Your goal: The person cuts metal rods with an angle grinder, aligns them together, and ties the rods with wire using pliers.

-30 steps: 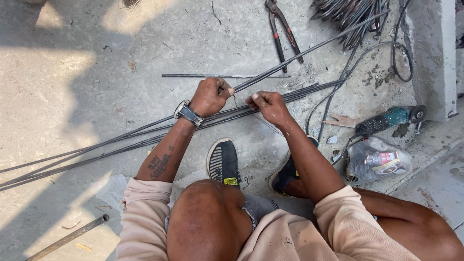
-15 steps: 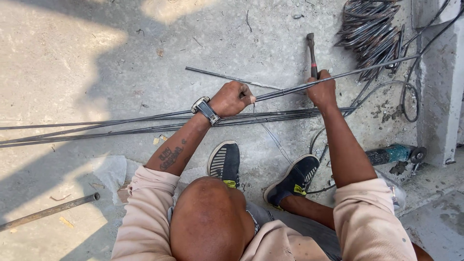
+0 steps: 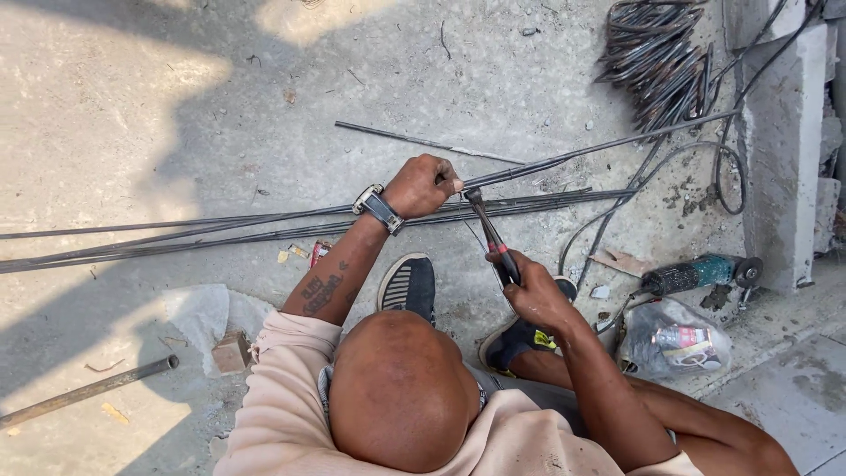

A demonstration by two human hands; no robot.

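Observation:
My left hand (image 3: 421,186), with a watch on its wrist, grips a long thin steel rod (image 3: 617,141) that runs up to the right. My right hand (image 3: 531,293) holds a pair of pincers (image 3: 490,231) by the handles. The pincers' jaws sit at the rod right beside my left thumb, where a thin tie wire hangs. Under the hands a bundle of long steel rods (image 3: 220,231) lies across the concrete floor. My two dark shoes stand just below it.
A short loose rod (image 3: 423,142) lies beyond the hands. A pile of bent steel stirrups (image 3: 656,53) sits top right by a concrete block (image 3: 780,150). An angle grinder (image 3: 696,273) with cable, a plastic bag (image 3: 674,339) and a pipe (image 3: 88,392) lie around.
My right hand took the pincers from the floor beyond the rods and brought them back to the rod beside my left hand. The left hand kept its grip.

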